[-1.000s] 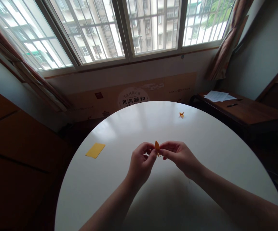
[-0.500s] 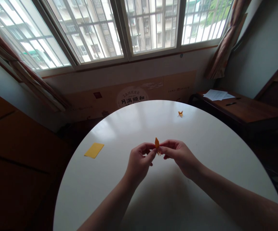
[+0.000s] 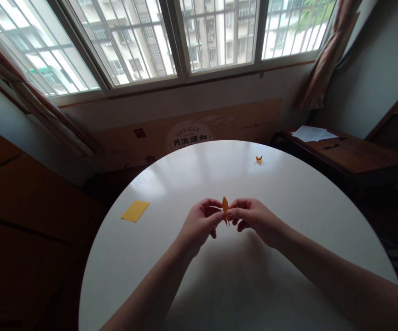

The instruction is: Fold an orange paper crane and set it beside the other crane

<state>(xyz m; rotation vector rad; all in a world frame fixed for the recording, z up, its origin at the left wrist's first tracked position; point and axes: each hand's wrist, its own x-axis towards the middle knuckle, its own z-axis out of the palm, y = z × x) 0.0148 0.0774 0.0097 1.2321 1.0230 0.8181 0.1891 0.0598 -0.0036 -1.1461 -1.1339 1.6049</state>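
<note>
Between my two hands, above the middle of the white round table, is a small piece of folded orange paper. It stands upright, with a pointed top and two narrow points hanging below. My left hand pinches it from the left with thumb and forefinger. From the right, my right hand pinches it the same way, its other fingers curled. The fingertips cover the middle of the paper. A small folded orange paper crane sits near the table's far edge. To the left lies a yellow square of paper.
Behind the table's far edge is a printed cardboard panel below the barred windows. A wooden desk with white sheets and a dark pen-like object stands at the right. A brown cabinet is at the left.
Both hands keep their pinch on the folded paper, which has turned slightly and looks narrower, its lower points reaching further down. The whole view has shifted a little.
</note>
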